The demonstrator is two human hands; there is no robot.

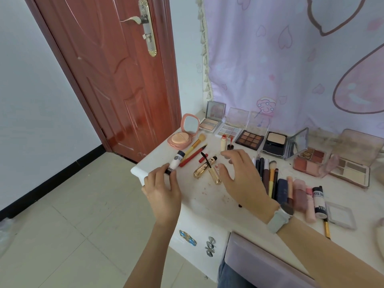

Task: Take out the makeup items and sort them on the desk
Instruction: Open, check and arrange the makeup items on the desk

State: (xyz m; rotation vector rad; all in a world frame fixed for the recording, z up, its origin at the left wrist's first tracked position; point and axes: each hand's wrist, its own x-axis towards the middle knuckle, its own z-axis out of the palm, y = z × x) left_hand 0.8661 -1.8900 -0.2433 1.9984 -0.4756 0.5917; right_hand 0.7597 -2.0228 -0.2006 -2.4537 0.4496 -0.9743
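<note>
white tube (174,163) with a dark cap, pinched in our left hand (164,191); right hand (239,173) hovered spread, empty, over two gold tubes (209,170).

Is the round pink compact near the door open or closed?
Open. The pink compact has its lid raised, showing the mirror inside, and the puff lies exposed in its base.

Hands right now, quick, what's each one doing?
Left hand: pinching the white tube.
Right hand: open, fingers spread above the gold mascara tubes.
</note>
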